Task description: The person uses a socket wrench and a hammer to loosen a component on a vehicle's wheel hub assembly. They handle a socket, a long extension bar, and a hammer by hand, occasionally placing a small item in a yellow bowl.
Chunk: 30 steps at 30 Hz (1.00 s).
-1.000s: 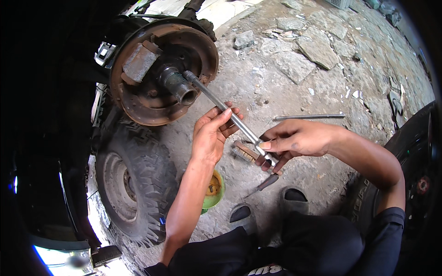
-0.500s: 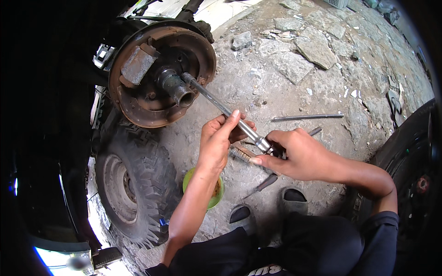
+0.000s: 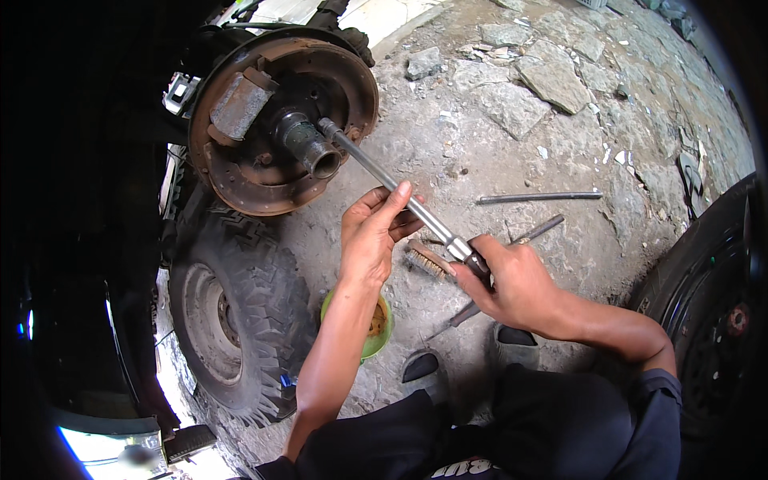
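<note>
My left hand (image 3: 370, 240) is closed around the middle of a long silver extension bar (image 3: 372, 166) with a socket on its far end. That socket (image 3: 328, 126) rests against the rusty brake backing plate (image 3: 280, 188), beside the hollow axle spindle (image 3: 312, 148). At the bar's near end my right hand (image 3: 520, 284) grips a dark-headed ratchet (image 3: 478, 264), most of which the fingers hide. A wire brush (image 3: 430, 259) lies on the ground under the bar. Below the right hand is a screwdriver-like tool (image 3: 464, 314), partly hidden.
A knobbly tyre (image 3: 272, 312) lies at left, near a green bowl (image 3: 378, 344) with brownish contents. Another wheel (image 3: 704, 272) stands at right. A metal rod (image 3: 540, 198) and a shorter rod (image 3: 544, 229) lie on the ground. Flat stones (image 3: 552, 84) are at the back.
My right hand has shifted slightly down and turned around the ratchet, uncovering more of the wire brush and the short rod. The left hand keeps its hold on the bar.
</note>
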Available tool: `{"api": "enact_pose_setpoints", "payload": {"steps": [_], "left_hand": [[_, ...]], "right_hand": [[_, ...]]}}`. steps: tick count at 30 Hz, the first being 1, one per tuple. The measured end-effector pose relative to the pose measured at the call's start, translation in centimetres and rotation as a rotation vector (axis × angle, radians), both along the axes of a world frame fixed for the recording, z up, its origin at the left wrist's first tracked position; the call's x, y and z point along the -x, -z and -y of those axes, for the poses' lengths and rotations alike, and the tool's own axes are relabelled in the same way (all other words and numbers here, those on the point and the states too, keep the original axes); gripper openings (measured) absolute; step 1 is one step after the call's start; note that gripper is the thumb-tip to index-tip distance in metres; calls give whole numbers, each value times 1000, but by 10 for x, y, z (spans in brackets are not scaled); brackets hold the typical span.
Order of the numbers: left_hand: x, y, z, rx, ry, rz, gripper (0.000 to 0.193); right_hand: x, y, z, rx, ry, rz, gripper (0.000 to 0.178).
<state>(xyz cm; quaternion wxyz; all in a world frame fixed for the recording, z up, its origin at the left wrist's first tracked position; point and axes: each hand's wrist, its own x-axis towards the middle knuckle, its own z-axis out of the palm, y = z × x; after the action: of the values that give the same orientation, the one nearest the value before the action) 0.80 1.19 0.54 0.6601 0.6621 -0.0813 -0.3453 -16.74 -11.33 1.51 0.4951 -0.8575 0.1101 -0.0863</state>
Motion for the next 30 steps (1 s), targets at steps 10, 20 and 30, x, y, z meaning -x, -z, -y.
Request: {"api": "enact_pose_setpoints", "payload": {"steps": [10,20,30], "left_hand": [[4,-3,2,381,35,-206,33],[-3,-3,4,420,-8,-291,38],[0,9,3,228,-209,-132,33]], "right_hand": [[-14,18,-9,-1647,-236,-186,44],[-17,7,-16,-1457,-80,-30,38],[-20,19,-28,-380,104,235,40]]}}
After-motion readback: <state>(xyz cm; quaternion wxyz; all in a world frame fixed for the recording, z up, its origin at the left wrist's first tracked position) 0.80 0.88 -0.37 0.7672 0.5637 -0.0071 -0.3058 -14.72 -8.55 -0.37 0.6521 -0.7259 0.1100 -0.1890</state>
